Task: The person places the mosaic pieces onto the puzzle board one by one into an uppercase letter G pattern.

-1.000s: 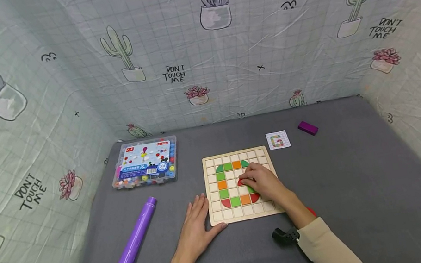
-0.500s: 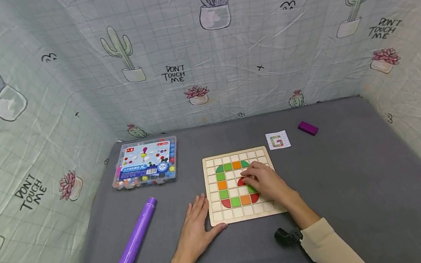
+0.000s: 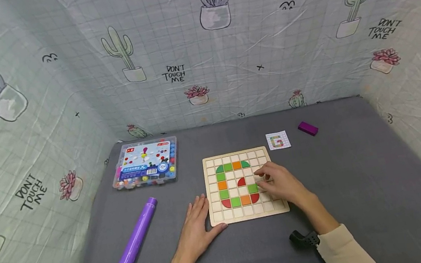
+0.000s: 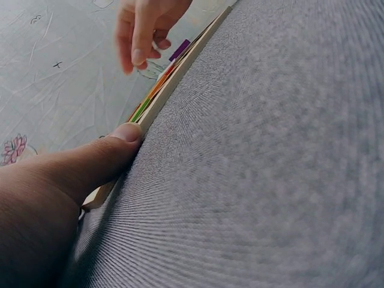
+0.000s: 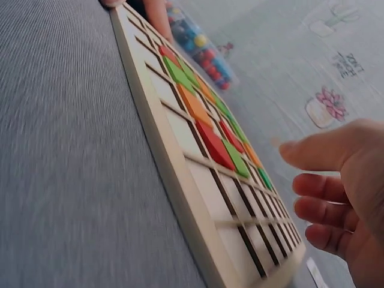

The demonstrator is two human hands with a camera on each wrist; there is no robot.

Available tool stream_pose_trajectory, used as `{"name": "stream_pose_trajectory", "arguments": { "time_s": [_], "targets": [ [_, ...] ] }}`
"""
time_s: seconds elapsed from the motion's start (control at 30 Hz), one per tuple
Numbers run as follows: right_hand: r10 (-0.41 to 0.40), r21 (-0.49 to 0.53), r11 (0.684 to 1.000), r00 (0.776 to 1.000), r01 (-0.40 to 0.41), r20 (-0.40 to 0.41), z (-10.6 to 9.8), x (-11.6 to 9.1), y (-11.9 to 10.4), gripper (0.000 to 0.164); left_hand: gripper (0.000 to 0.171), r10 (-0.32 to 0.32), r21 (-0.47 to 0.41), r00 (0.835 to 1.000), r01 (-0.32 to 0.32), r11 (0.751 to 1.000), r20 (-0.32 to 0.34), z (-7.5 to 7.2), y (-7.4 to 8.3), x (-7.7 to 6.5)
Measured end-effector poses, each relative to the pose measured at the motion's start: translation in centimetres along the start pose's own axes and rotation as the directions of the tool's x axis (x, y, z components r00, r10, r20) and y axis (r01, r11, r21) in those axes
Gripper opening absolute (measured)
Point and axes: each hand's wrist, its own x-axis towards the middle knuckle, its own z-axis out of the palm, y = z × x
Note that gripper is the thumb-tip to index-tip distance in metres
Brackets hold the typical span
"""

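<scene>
A square wooden grid board (image 3: 226,218) lies on the table, with green, orange and red tiles set in its cells in a G-like outline. A red quarter-round tile (image 3: 241,182) sits in a cell near the middle, and a green tile (image 3: 252,188) lies close to the right hand's fingers. My right hand (image 3: 283,182) hovers over the board's right side, fingers loosely bent; the right wrist view shows nothing between thumb and fingers. My left hand (image 3: 195,228) lies at the board's left front corner, fingers straight, its thumb (image 4: 126,133) against the front edge.
A small printed card (image 3: 278,140) with a coloured grid pattern lies behind the board on the right, a purple block (image 3: 308,128) beside it. At the left are a clear case (image 3: 144,164) of colourful beads and a purple microphone-shaped tube (image 3: 133,244). Printed cloth (image 3: 201,76) surrounds the table.
My right hand has drawn back to the right from the red quarter-round tile, which now shows fully in its cell with the green tile below uncovered. My left hand has stayed put.
</scene>
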Motion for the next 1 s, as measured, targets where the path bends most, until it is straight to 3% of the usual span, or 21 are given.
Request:
{"name": "stream_pose_trajectory", "arguments": {
  "time_s": [0.4, 0.7, 1.0],
  "targets": [
    [0.024, -0.034, 0.999, 1.0, -0.023, 0.019, -2.1, -2.7, 1.4, 0.031, 0.091, 0.008, -0.002, 1.0, -0.008, 1.0, -0.001, 0.1, -0.1, 0.0],
    [0.08, -0.074, 0.994, 0.997, -0.078, 0.025, -2.9, -4.6, 2.1, 0.034, 0.091, 0.012, -0.004, 1.0, -0.012, 1.0, -0.004, 0.1, -0.1, 0.0],
    [0.078, -0.108, 0.991, 0.997, -0.075, 0.021, -3.4, -6.5, 2.9, 0.034, 0.091, 0.01, 0.0, 1.0, -0.01, 1.0, -0.001, 0.1, -0.1, 0.0]
  ]
}}
